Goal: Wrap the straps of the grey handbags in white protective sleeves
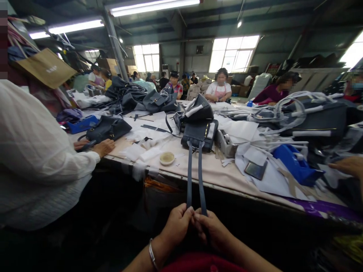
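Two dark blue straps run from a dark blue handbag on the table down toward me, past the table's front edge. My left hand is closed on the left strap, thumb pressed over it. Beside it, almost touching, my right hand pinches the right strap. Both straps look stretched fairly straight and side by side. A white wrap covers part of the bag's right side near a gold zipper. Another dark bag lies behind this one.
A round shallow dish, a metal box, a phone and a blue tape dispenser lie on the table. Dark bags are heaped at the back. At left, a co-worker in a white sleeve handles a dark bag.
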The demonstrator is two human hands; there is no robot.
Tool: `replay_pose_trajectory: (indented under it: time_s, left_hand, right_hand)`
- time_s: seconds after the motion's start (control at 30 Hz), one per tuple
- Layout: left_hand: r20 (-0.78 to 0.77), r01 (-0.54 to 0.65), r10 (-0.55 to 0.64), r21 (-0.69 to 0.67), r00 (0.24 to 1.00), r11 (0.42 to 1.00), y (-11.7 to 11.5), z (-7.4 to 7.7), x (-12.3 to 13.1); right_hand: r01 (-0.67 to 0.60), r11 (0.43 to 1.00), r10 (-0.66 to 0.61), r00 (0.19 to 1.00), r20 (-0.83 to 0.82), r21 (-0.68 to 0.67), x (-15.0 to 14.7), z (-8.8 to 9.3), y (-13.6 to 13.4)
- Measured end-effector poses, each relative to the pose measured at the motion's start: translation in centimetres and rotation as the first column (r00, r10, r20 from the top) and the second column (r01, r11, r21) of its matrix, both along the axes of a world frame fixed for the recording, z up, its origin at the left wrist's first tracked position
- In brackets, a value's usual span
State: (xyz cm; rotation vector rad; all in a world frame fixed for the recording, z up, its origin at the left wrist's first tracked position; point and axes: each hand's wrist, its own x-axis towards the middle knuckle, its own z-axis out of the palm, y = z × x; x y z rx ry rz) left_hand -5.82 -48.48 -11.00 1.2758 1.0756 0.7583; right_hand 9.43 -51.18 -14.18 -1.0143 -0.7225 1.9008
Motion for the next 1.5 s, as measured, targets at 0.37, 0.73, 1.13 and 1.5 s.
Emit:
replay_pose_trajectory:
  time_s: [0.37, 0.73, 1.13, 1.5]
  left_hand:
    - [-0.088, 0.241, -0.228, 0.199, 0.97, 0.95, -1.9, -0.2, -2.4]
    - [0.119, 0.417, -0.408, -0.062, 0.905, 0.907, -2.5, 0.5, -2.6]
    - [0.11, 0.444, -0.442, 0.006, 0.89, 0.896, -1.7, 0.4, -3.1]
    - [0.2, 0.345, -0.315, -0.138, 0.928, 0.928, -2.0, -0.1, -2.6]
  right_hand:
    - [-0.058, 0.998, 0.058, 0.998, -0.002, 0.039, 0.4, 4.4, 2.0]
    - [0.288, 0.958, -0.287, 0.946, -0.147, -0.022, 0.8, 7.4, 3.3]
    - [0.071, 0.968, -0.142, 0.946, 0.291, 0.24, 0.7, 5.6, 2.6]
    - [-0.013, 0.98, -0.071, 0.908, 0.413, 0.197, -0.4, 4.1, 1.7]
